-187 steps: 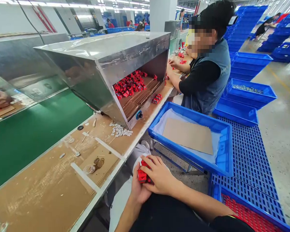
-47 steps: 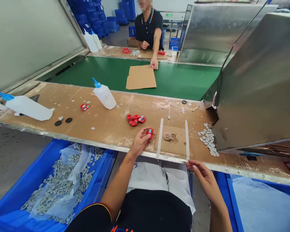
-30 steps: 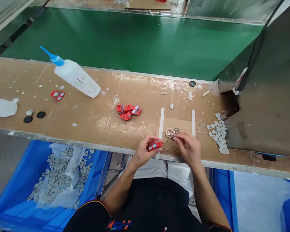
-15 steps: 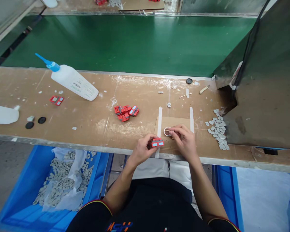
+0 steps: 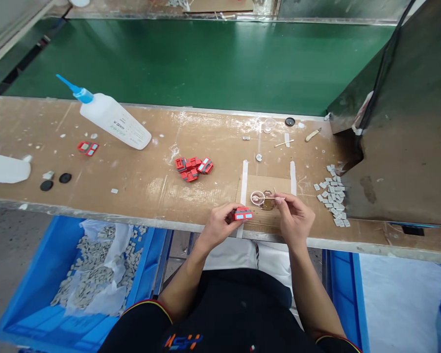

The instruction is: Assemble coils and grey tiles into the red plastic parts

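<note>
My left hand (image 5: 219, 226) is closed around a small red plastic piece (image 5: 243, 214) with pale window-like panels, held just above the table's front edge. My right hand (image 5: 297, 218) pinches a thin stick (image 5: 270, 198), much like a cotton swab. Its far end reaches over a small round dish (image 5: 257, 204) that sits on a cardboard pad (image 5: 252, 215). Beside the dish, partly under the stick, a wet-looking brownish patch (image 5: 267, 206) shows. Several more red pieces (image 5: 190, 175) lie clustered to the left.
A white bottle with a blue nozzle (image 5: 115, 120) lies on the table at left. Small grey-white tiles (image 5: 332, 201) are heaped at right, near a metal housing (image 5: 400, 147). A knife (image 5: 312, 135) lies farther back. Blue bins (image 5: 25, 304) stand below; a green belt (image 5: 206, 63) runs behind.
My right hand has moved right, away from the dish, uncovering the stick and the wet patch. The left hand still holds the red piece, nearly in place. The view has shifted slightly.
</note>
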Demonstrator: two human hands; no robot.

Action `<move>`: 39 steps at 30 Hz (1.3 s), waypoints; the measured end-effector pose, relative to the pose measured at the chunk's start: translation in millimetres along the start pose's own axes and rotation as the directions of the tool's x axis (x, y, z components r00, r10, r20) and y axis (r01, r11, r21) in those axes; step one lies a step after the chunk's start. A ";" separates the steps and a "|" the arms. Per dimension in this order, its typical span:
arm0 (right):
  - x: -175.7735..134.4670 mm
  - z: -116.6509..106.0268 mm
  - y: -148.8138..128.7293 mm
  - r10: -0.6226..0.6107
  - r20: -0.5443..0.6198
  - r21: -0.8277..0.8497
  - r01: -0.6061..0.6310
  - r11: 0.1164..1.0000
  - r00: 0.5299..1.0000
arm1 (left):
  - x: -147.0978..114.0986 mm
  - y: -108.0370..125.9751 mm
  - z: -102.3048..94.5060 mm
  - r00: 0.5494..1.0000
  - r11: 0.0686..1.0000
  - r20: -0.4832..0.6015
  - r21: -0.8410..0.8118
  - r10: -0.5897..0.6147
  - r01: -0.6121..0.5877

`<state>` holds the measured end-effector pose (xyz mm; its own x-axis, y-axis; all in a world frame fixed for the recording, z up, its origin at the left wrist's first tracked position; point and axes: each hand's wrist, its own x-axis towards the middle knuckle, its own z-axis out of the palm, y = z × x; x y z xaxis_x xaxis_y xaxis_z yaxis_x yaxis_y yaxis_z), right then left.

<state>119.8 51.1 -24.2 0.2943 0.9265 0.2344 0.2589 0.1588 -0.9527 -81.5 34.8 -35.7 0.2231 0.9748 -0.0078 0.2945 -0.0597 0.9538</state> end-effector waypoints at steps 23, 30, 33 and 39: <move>-15.3 11.9 -29.9 -0.395 0.317 -0.113 0.448 0.887 0.862 | 1.4 3.6 -1.8 0.997 0.996 0.025 0.057 0.073 -0.074; -14.8 14.9 -33.8 -0.424 0.311 -0.159 0.486 0.859 0.851 | 0.1 1.4 -1.7 0.997 0.996 0.030 0.056 0.066 -0.067; -15.3 15.0 -35.4 -0.395 0.327 -0.136 0.457 0.879 0.859 | 0.0 1.7 -2.0 0.998 0.997 0.030 0.055 0.061 -0.062; -7.9 5.2 -33.7 -0.260 0.204 -0.159 0.293 0.943 0.944 | 0.8 2.5 -5.7 0.996 0.997 0.051 0.026 0.070 -0.071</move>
<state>104.0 40.2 5.0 0.0230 0.9029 0.4292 0.4764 0.3675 -0.7987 -85.9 36.6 -31.6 0.2900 0.9560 0.0437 0.3016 -0.1347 0.9439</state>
